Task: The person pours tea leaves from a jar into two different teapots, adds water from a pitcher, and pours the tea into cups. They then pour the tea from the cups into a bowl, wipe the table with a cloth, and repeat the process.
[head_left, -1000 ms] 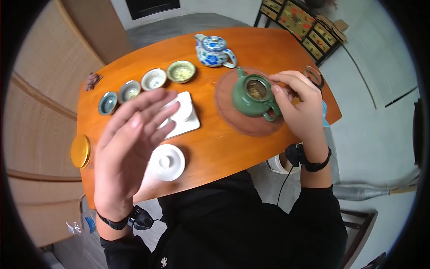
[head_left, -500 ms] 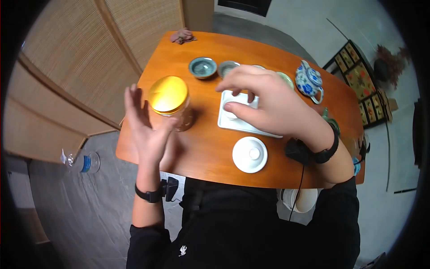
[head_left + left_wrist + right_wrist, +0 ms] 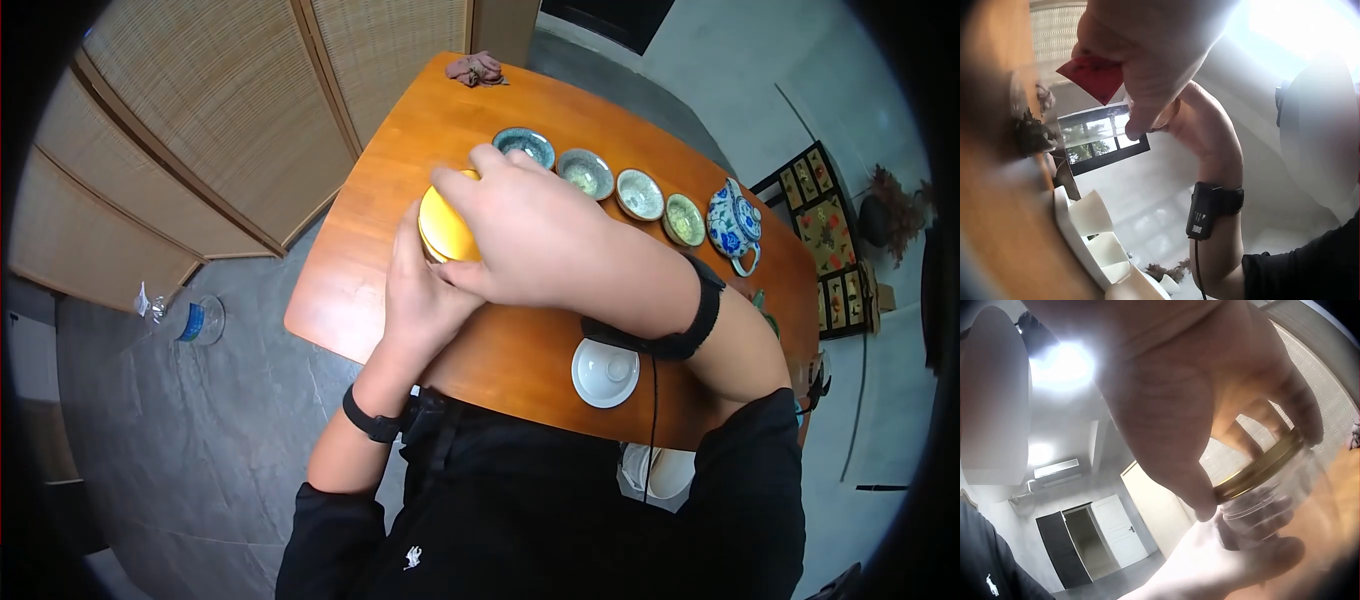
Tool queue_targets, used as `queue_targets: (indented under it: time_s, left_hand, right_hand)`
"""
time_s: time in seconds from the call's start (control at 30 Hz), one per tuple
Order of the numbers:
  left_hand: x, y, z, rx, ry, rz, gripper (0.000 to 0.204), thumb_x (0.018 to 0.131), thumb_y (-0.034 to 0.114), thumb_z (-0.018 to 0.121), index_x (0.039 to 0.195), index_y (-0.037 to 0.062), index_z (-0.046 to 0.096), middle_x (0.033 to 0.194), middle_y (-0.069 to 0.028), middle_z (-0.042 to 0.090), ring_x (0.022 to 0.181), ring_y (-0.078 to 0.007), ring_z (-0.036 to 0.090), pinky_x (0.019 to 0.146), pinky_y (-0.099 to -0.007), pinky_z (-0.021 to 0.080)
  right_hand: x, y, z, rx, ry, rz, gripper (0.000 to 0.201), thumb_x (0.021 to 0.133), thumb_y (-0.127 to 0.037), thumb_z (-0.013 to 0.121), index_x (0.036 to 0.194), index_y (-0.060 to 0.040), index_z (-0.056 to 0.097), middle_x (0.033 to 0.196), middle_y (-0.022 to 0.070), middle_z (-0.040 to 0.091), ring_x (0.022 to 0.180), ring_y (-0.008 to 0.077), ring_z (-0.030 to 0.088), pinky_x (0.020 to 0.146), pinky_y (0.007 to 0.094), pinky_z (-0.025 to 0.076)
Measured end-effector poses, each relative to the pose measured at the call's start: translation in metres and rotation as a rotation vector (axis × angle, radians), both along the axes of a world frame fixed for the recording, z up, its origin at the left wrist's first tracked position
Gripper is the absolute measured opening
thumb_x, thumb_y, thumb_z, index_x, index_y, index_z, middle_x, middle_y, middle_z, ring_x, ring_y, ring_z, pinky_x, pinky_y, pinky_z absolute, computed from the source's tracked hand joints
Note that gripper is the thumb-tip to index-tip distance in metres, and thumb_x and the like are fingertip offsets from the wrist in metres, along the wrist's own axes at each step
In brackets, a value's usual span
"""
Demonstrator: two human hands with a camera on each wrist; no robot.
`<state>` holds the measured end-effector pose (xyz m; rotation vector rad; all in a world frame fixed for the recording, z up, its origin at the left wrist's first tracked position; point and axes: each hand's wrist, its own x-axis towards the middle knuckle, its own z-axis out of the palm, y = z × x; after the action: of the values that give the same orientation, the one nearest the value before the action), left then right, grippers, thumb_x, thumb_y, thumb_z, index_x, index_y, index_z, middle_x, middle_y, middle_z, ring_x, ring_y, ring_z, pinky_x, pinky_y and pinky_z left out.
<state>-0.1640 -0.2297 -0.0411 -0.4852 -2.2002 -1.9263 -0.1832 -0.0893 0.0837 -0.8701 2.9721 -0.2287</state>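
Observation:
A clear jar [image 3: 1313,494] with a gold lid [image 3: 447,228] is between my two hands over the left part of the table. My left hand [image 3: 425,305] wraps the jar's body from below the lid. From above, my right hand [image 3: 560,225] grips the rim of the gold lid, thumb on one side and fingers on the other in the right wrist view. The left wrist view shows a red diamond-shaped label [image 3: 1094,78] on the jar and dark pieces [image 3: 1034,131] inside. The lid sits on the jar's mouth.
Several small tea bowls [image 3: 585,175] stand in a row behind my right arm, ending near a blue-and-white teapot [image 3: 733,225]. A white knobbed lid [image 3: 605,373] lies by the front edge. White cups [image 3: 1091,212] stand on a white tray. A brown-red cloth-like lump [image 3: 476,69] sits at the far corner.
My right hand has left the green teapot and crossed leftward onto the gold lid. The left hand, previously spread beside the jar, has closed around it. The head view has swung left.

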Motion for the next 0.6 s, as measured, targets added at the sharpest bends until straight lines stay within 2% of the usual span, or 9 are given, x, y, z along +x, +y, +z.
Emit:
queue_targets:
  time_s: [0.07, 0.17, 0.2, 0.27, 0.3, 0.37, 0.5, 0.57, 0.6]
  left_hand:
    - [0.011, 0.0, 0.012, -0.08, -0.009, 0.028, 0.09, 0.076, 0.008, 0.089, 0.145, -0.007, 0.034, 0.133, -0.0202, 0.058, 0.124, -0.0281, 0.062, 0.103, -0.0379, 0.053]
    - [0.023, 0.002, 0.021, 0.044, -0.094, -0.04, 0.092, 0.073, 0.008, 0.09, 0.145, -0.0062, 0.034, 0.134, -0.0209, 0.056, 0.124, -0.0291, 0.061, 0.102, -0.038, 0.054]
    - [0.026, 0.002, 0.019, 0.011, -0.035, -0.045, 0.093, 0.072, 0.008, 0.09, 0.146, -0.0057, 0.034, 0.135, -0.0213, 0.056, 0.125, -0.0296, 0.06, 0.103, -0.0382, 0.053]
    - [0.027, -0.002, 0.017, -0.06, 0.092, -0.057, 0.096, 0.07, 0.009, 0.09, 0.147, -0.0048, 0.034, 0.135, -0.0222, 0.055, 0.128, -0.0306, 0.059, 0.105, -0.0387, 0.051]
    - [0.029, -0.003, 0.02, -0.101, 0.121, -0.053, 0.097, 0.069, 0.008, 0.09, 0.147, -0.0045, 0.034, 0.136, -0.0225, 0.055, 0.129, -0.0306, 0.058, 0.107, -0.0389, 0.05]
    - [0.031, 0.002, 0.029, -0.182, 0.183, -0.061, 0.098, 0.068, 0.008, 0.09, 0.147, -0.0037, 0.034, 0.136, -0.0231, 0.054, 0.131, -0.0308, 0.056, 0.109, -0.0395, 0.048]
    - [0.035, 0.03, 0.077, -0.082, 0.247, -0.227, 0.099, 0.067, 0.015, 0.094, 0.146, -0.0043, 0.038, 0.136, -0.0223, 0.054, 0.129, -0.0303, 0.056, 0.109, -0.0402, 0.047]
    - [0.035, 0.053, 0.109, -0.131, 0.303, -0.327, 0.096, 0.068, 0.018, 0.095, 0.143, -0.0049, 0.041, 0.133, -0.0195, 0.058, 0.126, -0.0289, 0.059, 0.107, -0.0399, 0.048]
    - [0.033, 0.064, 0.12, -0.167, 0.353, -0.379, 0.094, 0.068, 0.018, 0.095, 0.143, -0.0048, 0.042, 0.133, -0.0187, 0.059, 0.125, -0.0284, 0.059, 0.107, -0.0399, 0.048]
  right_hand:
    - [0.007, 0.009, 0.001, -0.068, 0.062, 0.104, 0.059, 0.075, -0.032, 0.082, 0.12, 0.0013, 0.063, 0.112, 0.0229, 0.062, 0.104, 0.0399, 0.063, 0.088, 0.044, 0.055]
    - [0.023, 0.026, 0.011, -0.209, 0.045, 0.174, 0.066, 0.076, -0.022, 0.081, 0.134, -0.0007, 0.056, 0.122, 0.0215, 0.057, 0.11, 0.0398, 0.061, 0.092, 0.0433, 0.053]
    - [0.029, 0.032, 0.017, -0.264, 0.022, 0.183, 0.071, 0.077, -0.018, 0.08, 0.14, -0.0018, 0.052, 0.126, 0.0209, 0.055, 0.114, 0.0399, 0.06, 0.093, 0.043, 0.053]
    - [0.043, 0.047, 0.025, -0.313, 0.036, 0.164, 0.074, 0.077, -0.015, 0.08, 0.143, -0.0038, 0.05, 0.128, 0.0197, 0.054, 0.116, 0.0393, 0.06, 0.095, 0.0416, 0.052]
    - [0.05, 0.057, 0.03, -0.341, 0.046, 0.149, 0.075, 0.077, -0.014, 0.08, 0.145, -0.0049, 0.05, 0.129, 0.0191, 0.054, 0.117, 0.039, 0.06, 0.096, 0.0409, 0.052]
    - [0.067, 0.079, 0.043, -0.372, 0.03, 0.051, 0.078, 0.076, -0.013, 0.08, 0.147, -0.0081, 0.049, 0.129, 0.0163, 0.055, 0.114, 0.0321, 0.061, 0.096, 0.0385, 0.052]
    - [0.108, 0.138, 0.067, -0.407, 0.199, -0.086, 0.08, 0.075, -0.007, 0.079, 0.149, -0.0098, 0.048, 0.135, 0.0098, 0.054, 0.113, 0.0218, 0.061, 0.097, 0.035, 0.052]
    - [0.132, 0.172, 0.078, -0.402, 0.294, -0.15, 0.08, 0.076, -0.005, 0.078, 0.149, -0.0098, 0.048, 0.14, 0.007, 0.053, 0.116, 0.0194, 0.06, 0.099, 0.0322, 0.052]
    - [0.147, 0.187, 0.084, -0.472, 0.244, -0.232, 0.081, 0.075, -0.006, 0.077, 0.15, -0.0106, 0.047, 0.143, 0.0058, 0.052, 0.119, 0.0193, 0.06, 0.105, 0.0337, 0.05]
